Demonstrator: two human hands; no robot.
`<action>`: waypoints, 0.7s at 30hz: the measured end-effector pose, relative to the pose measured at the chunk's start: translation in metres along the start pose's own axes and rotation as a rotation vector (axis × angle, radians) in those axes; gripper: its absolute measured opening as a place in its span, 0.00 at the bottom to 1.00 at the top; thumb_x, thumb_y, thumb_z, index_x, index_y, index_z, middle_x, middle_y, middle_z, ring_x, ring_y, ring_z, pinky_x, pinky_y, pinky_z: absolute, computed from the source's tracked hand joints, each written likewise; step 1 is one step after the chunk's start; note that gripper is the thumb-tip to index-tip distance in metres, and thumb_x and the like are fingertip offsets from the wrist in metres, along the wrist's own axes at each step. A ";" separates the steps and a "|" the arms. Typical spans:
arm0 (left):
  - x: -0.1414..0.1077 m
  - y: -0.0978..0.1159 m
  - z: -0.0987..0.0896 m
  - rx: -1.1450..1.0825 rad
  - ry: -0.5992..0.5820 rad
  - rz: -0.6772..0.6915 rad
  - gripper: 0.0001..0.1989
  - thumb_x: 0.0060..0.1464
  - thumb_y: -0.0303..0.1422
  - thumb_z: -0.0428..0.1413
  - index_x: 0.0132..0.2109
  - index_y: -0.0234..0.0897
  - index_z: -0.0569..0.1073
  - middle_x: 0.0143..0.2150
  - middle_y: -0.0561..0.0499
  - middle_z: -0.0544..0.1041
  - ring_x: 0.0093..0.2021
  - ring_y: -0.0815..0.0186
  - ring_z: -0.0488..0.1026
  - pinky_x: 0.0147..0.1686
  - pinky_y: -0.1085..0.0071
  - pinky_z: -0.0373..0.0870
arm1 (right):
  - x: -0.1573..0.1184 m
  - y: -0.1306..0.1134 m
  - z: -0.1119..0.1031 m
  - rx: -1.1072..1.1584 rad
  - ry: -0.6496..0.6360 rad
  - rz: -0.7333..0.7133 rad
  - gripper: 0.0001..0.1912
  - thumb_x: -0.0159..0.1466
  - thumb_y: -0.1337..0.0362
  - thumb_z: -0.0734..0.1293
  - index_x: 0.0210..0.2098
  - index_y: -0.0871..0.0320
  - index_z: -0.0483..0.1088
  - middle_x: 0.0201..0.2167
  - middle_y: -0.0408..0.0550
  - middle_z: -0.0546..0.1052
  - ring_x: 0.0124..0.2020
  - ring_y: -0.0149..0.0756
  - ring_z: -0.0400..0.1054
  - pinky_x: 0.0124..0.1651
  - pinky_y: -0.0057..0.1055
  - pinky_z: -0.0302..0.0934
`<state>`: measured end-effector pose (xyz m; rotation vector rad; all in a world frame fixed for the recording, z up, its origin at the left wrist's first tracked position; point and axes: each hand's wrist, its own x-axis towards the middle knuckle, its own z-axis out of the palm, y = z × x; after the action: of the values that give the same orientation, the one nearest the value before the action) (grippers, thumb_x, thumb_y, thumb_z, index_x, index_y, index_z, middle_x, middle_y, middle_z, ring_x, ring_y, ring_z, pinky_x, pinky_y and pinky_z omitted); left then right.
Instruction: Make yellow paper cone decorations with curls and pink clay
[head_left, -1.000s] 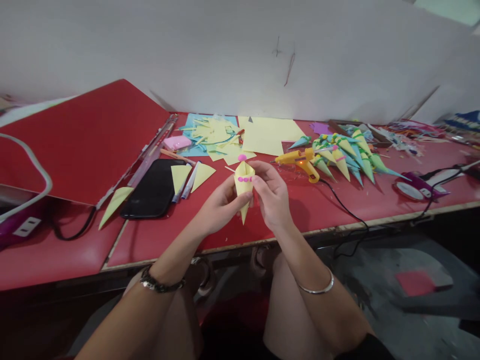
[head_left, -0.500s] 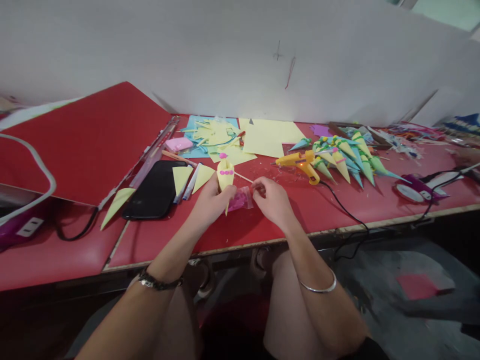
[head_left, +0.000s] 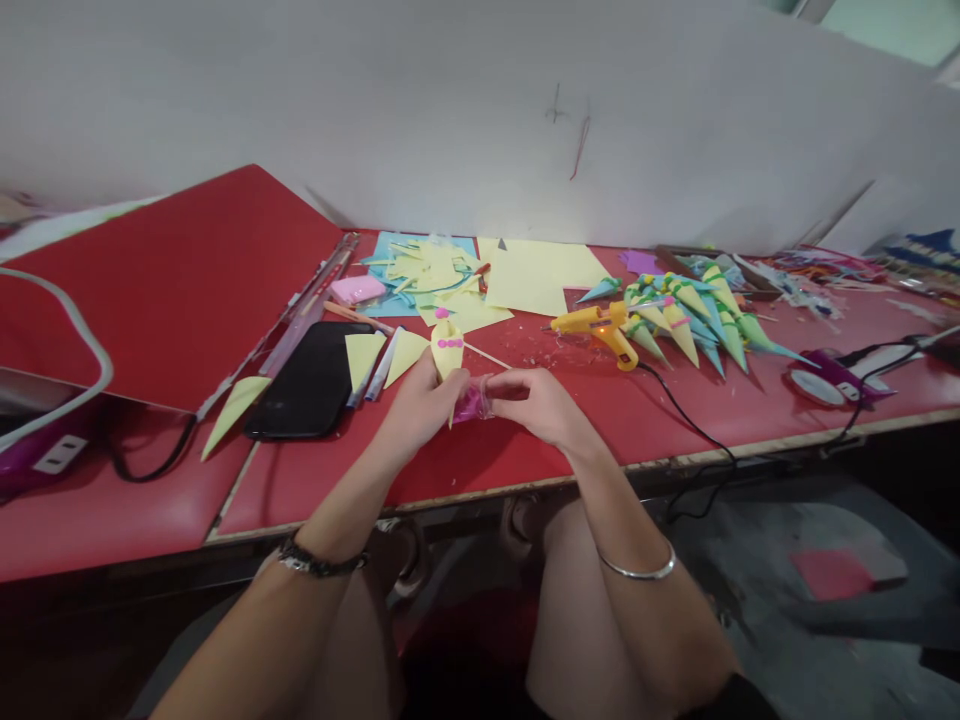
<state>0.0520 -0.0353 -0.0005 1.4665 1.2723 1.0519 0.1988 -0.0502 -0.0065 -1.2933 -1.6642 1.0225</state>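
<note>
My left hand is closed round a pale yellow paper cone, its point down. A row of pink dots crosses the cone, and a pink ball tops it. Just right of the cone lies a small clear bag of pink pieces. The fingers of my right hand are pinched on the bag's right edge. A thin stick lies on the red table behind my hands.
A yellow glue gun rests right of centre, its black cord hanging over the table edge. Beside it is a pile of finished cones. To the left are a black phone, pens and paper pieces; yellow sheets lie behind.
My right hand has moved slightly left and down, from beside the bag onto its edge. The cone in my left hand has shifted slightly left.
</note>
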 end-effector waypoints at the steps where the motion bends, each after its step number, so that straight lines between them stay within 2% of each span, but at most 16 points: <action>1: 0.000 0.000 0.000 0.008 -0.010 0.002 0.04 0.44 0.31 0.48 0.27 0.38 0.58 0.20 0.60 0.59 0.20 0.73 0.57 0.20 0.75 0.54 | 0.000 0.000 0.001 -0.019 0.018 -0.004 0.07 0.49 0.71 0.66 0.29 0.59 0.74 0.30 0.46 0.77 0.34 0.34 0.70 0.40 0.31 0.61; 4: -0.001 0.002 0.000 0.039 -0.029 0.026 0.04 0.45 0.30 0.48 0.27 0.38 0.57 0.20 0.59 0.58 0.20 0.73 0.57 0.21 0.75 0.54 | 0.000 0.001 0.005 -0.083 0.068 -0.035 0.04 0.49 0.72 0.66 0.25 0.60 0.73 0.26 0.45 0.76 0.30 0.34 0.69 0.36 0.29 0.61; 9: -0.003 0.005 0.002 0.114 -0.012 0.097 0.03 0.45 0.30 0.48 0.28 0.37 0.58 0.22 0.59 0.59 0.22 0.73 0.57 0.24 0.74 0.55 | 0.000 0.002 0.008 -0.238 0.131 -0.096 0.05 0.51 0.73 0.64 0.24 0.59 0.71 0.26 0.45 0.73 0.29 0.33 0.67 0.33 0.28 0.59; 13: -0.003 0.006 0.001 0.218 -0.024 0.120 0.05 0.47 0.33 0.48 0.31 0.37 0.59 0.24 0.58 0.61 0.25 0.71 0.59 0.26 0.73 0.56 | 0.000 0.002 0.009 -0.290 0.225 -0.143 0.05 0.53 0.71 0.63 0.23 0.59 0.70 0.25 0.44 0.71 0.29 0.33 0.66 0.34 0.29 0.59; 16: -0.001 0.003 0.001 0.273 -0.041 0.118 0.07 0.48 0.36 0.48 0.32 0.38 0.60 0.25 0.57 0.61 0.26 0.69 0.60 0.26 0.72 0.56 | 0.002 0.001 0.008 -0.200 0.303 -0.151 0.05 0.54 0.68 0.63 0.24 0.59 0.69 0.25 0.44 0.71 0.28 0.32 0.66 0.33 0.29 0.59; 21: -0.001 0.000 0.002 0.301 -0.063 0.147 0.08 0.50 0.36 0.47 0.35 0.36 0.62 0.30 0.53 0.66 0.31 0.66 0.64 0.31 0.70 0.59 | 0.006 0.000 0.003 0.212 0.594 -0.126 0.06 0.56 0.62 0.62 0.28 0.58 0.68 0.22 0.41 0.69 0.25 0.29 0.64 0.31 0.28 0.60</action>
<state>0.0540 -0.0363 -0.0012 1.8297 1.3366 0.9284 0.1953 -0.0451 -0.0065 -1.1844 -1.1347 0.6324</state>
